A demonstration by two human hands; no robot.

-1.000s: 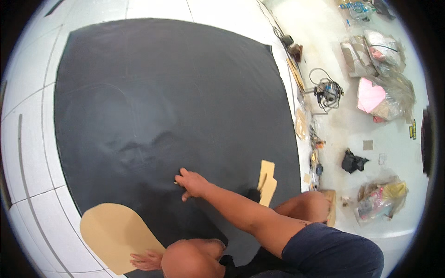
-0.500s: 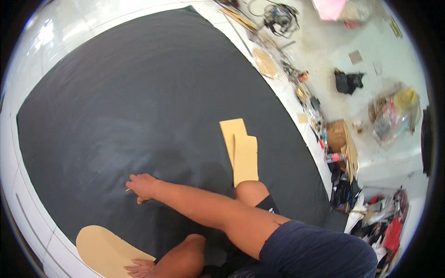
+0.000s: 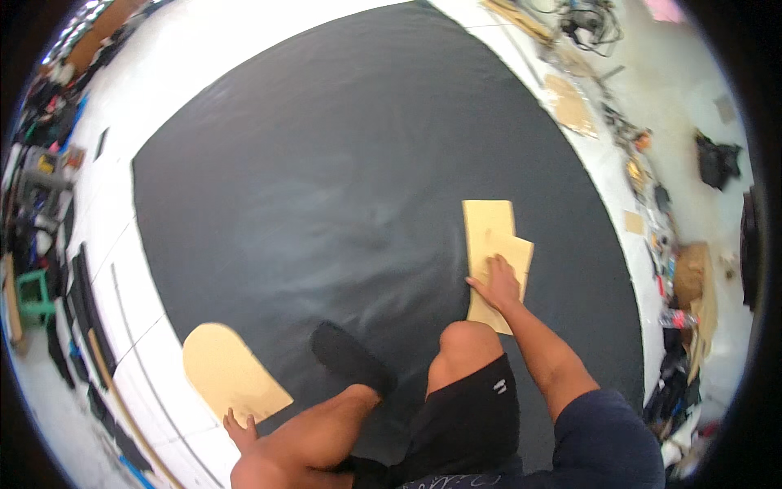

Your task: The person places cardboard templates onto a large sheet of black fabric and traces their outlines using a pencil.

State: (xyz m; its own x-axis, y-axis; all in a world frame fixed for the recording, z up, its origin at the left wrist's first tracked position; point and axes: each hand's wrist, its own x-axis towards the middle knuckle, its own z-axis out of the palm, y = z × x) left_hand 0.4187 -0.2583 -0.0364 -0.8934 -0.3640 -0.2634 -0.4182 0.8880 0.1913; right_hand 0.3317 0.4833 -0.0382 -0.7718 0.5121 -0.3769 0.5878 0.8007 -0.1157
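A large black sheet (image 3: 342, 163) lies spread on the floor, and I sit on its near part. My right hand (image 3: 501, 285) rests on two overlapping tan rectangular pieces (image 3: 489, 216) to the right, with the thumb stretched apart from the fingers. Nothing shows in that hand, though its palm side is hidden. To the left, a tan piece with one rounded end (image 3: 224, 363) overlaps the sheet's edge. My left hand (image 3: 240, 428) is at its near edge with fingers spread, partly behind my leg.
My bent knees and a black-socked foot (image 3: 350, 354) are over the sheet. Along the right edge lie a cardboard box (image 3: 691, 273), a plastic bottle (image 3: 676, 319) and a black bag (image 3: 717, 160). On the left stand a green stool (image 3: 34, 297) and a row of long dark strips (image 3: 90, 314).
My right hand has moved from the middle of the sheet to the tan rectangles; the thin stick at its fingers no longer shows. The view has swung left.
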